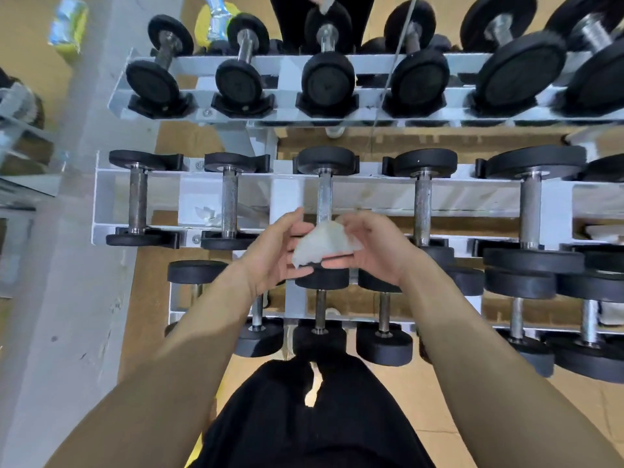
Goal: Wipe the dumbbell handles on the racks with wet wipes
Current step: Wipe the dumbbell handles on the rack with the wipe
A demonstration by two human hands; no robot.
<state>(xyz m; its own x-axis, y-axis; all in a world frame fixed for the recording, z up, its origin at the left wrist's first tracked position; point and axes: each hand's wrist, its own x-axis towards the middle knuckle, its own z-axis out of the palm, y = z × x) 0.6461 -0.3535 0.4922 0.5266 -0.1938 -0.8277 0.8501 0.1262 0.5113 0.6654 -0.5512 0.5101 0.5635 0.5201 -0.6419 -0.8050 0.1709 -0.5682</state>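
No readable text: marks on the black dumbbell (327,79) end caps too blurred, and the print on the blue-green packet (67,25) far left is blurred too.

Wet wipe (322,244): white, translucent, crumpled into a rough wedge. It is held in the air btwn both hands, in front of the mid tier of the rack (479,194), just near of the centre dumbbell handle (325,197). Can't tell if it touches that handle.

Handles are bare metal and knurled, some dull/dark w/ rust-like spots; heads are round and black. Rack is white, w/ 3 tiers and dumbbells lying in black cradles.

Left hand (277,251): palm turned right and up, fingers under the wipe's near edge, thumb up on its left side, gripping the wipe. Right hand (374,244): fingers curled under the wipe's right edge, thumb over the top, also gripping it. Both forearms are bare, reaching fwd from the bottom corners.

Another crumpled white wipe (206,214) lies on the mid tier, left of centre, beside the 2nd handle. Wood-look floor (422,393) under the rack.
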